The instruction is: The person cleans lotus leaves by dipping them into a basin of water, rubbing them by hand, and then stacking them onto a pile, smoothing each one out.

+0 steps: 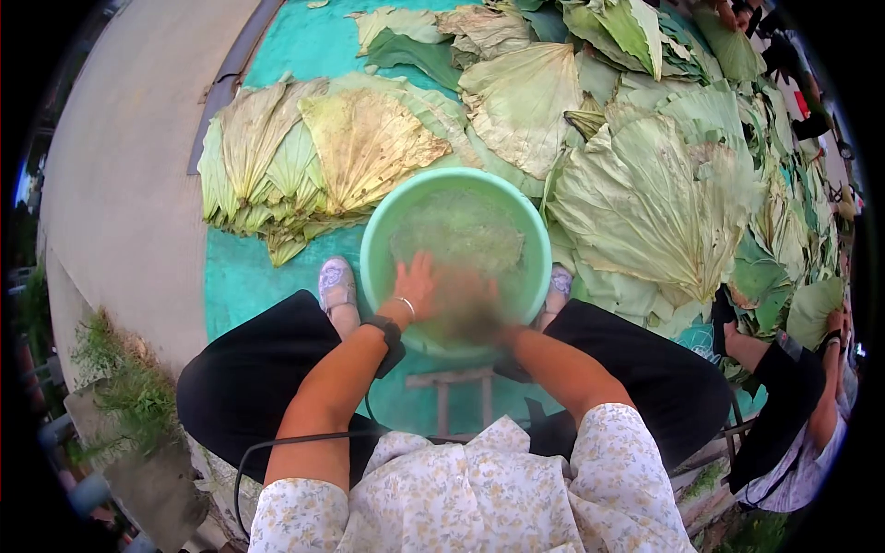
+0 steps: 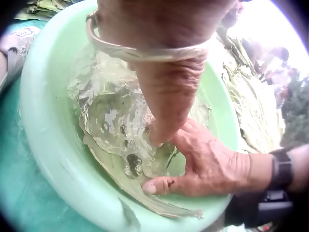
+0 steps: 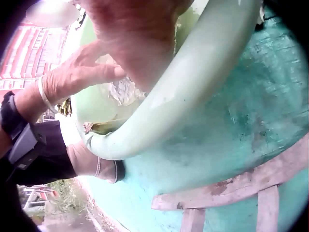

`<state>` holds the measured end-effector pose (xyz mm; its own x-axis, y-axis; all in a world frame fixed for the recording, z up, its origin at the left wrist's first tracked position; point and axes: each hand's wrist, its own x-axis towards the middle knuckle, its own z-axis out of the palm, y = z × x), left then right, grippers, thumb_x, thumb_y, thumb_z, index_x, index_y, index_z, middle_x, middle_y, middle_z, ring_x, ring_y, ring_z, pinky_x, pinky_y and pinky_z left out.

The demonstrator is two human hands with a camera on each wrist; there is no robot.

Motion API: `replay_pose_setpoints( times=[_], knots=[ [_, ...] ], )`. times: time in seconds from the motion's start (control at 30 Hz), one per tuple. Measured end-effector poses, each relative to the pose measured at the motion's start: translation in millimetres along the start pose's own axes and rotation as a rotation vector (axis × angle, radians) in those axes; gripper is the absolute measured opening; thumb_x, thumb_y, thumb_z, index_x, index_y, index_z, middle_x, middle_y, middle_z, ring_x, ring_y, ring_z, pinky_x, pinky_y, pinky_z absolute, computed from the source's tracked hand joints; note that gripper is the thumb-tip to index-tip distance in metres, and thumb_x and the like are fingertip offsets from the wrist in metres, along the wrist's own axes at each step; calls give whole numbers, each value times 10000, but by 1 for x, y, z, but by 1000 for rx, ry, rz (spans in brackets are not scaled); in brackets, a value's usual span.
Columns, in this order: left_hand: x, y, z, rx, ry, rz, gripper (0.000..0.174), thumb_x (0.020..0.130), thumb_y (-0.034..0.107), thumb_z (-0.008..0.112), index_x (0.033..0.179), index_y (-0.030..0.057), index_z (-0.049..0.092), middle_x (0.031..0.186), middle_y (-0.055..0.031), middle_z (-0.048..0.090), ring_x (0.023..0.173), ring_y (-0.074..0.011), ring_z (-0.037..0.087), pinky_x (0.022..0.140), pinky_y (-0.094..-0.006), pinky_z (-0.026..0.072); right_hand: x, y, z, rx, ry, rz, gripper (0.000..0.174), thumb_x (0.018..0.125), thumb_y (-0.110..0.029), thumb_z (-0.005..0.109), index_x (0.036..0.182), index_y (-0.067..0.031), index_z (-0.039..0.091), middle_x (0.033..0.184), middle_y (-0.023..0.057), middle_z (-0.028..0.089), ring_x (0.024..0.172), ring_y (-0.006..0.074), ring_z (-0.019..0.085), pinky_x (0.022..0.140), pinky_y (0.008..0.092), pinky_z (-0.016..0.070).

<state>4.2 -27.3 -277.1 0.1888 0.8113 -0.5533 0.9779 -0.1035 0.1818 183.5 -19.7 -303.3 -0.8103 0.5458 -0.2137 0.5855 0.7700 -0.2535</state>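
A large pale green plastic basin [image 1: 373,221] holds water with a wide, wet leaf [image 2: 106,154] in it. The leaf's edge lies along the basin's near side. My left hand [image 1: 417,284], with a silver bangle at its wrist, reaches in with fingers stretched toward the water; splashing hides its fingertips in the left wrist view. Beside it, my right hand [image 2: 207,164] rests on the leaf, its thumb extended over the leaf's edge and its fingers spread forward. In the head view the right hand is blurred.
Dried, yellowish leaves [image 1: 364,147] lie stacked beyond the basin to the left. Larger leaf piles [image 1: 645,203] spread out at the right on the green ground sheet [image 1: 235,295]. A wooden stool [image 3: 222,191] stands close before me. Another person's arm [image 1: 825,405] shows at far right.
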Motion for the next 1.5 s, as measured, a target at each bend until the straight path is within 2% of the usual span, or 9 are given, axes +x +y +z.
replay_pose_setpoints(
  times=[0.13, 0.2, 0.5, 0.6, 0.67, 0.83, 0.97, 1.2, 1.5],
  knots=[
    [-1, 4, 26, 1, 273, 25, 581, 781, 333, 533, 1321, 256, 333, 1411, -170, 218, 1296, -335, 225, 922, -606, 282, 13, 5, -17, -187, 44, 86, 529, 774, -243, 533, 1278, -157, 398, 1401, 132, 255, 1285, 326, 233, 909, 578, 299],
    [-2, 11, 24, 55, 37, -43, 1054, 537, 563, 715, 1392, 244, 189, 1456, -169, 9, 1336, -368, 35, 953, -628, 214, 16, 11, -18, -223, 33, 108, 536, 777, -236, 530, 1288, -162, 387, 1403, 132, 251, 1288, 328, 229, 913, 576, 299],
    [6, 23, 28, 78, 0, -187, 1163, 503, 484, 783, 1407, 257, 88, 1453, -179, -69, 1335, -390, 0, 935, -628, 255, 13, 30, -20, -158, 87, 89, 529, 788, -187, 509, 1288, -101, 359, 1368, 158, 290, 1260, 336, 273, 912, 538, 324],
    [14, 14, 32, 59, 7, -194, 1143, 502, 473, 783, 1403, 260, 114, 1449, -193, -72, 1337, -384, 10, 929, -633, 257, 10, 37, -22, -35, -169, -141, 544, 776, -204, 523, 1279, -65, 365, 1323, 180, 333, 1237, 354, 300, 928, 531, 320],
    [17, 10, 31, 49, 6, -191, 1097, 517, 461, 779, 1395, 260, 153, 1451, -190, -71, 1337, -385, 16, 929, -632, 260, -2, 27, -23, 215, 173, -234, 530, 757, -228, 543, 1241, -50, 417, 1278, 183, 380, 1205, 368, 327, 894, 527, 339],
    [16, -1, 26, -27, -11, -171, 903, 597, 406, 744, 1356, 253, 279, 1454, -181, -45, 1337, -372, 56, 928, -625, 271, -7, -2, -57, 417, -114, -87, 417, 767, -249, 549, 1109, -13, 534, 1089, 223, 524, 1027, 364, 485, 837, 485, 387],
    [20, -2, 24, -86, -45, -155, 709, 687, 304, 678, 1314, 205, 361, 1451, -148, 95, 1339, -334, 89, 971, -600, 239, -1, -7, -23, 554, -519, -45, 337, 883, -266, 438, 1132, -57, 527, 1093, 202, 548, 1010, 302, 522, 908, 398, 376],
    [41, -16, 39, -70, -85, -2, 441, 727, 228, 600, 1145, 92, 559, 1238, -149, 488, 1215, -333, 378, 960, -542, 305, 9, -6, -42, 841, -312, -41, 378, 859, -327, 504, 1070, -18, 557, 1045, 159, 575, 953, 254, 532, 888, 381, 391],
    [-9, -11, -91, -229, 106, 211, 244, 720, 232, 590, 851, 39, 661, 839, -187, 628, 750, -326, 605, 704, -385, 481, 41, 47, -143, 202, -145, -218, 293, 818, -283, 509, 914, -18, 587, 893, 185, 591, 825, 311, 571, 720, 393, 454]
  ],
)
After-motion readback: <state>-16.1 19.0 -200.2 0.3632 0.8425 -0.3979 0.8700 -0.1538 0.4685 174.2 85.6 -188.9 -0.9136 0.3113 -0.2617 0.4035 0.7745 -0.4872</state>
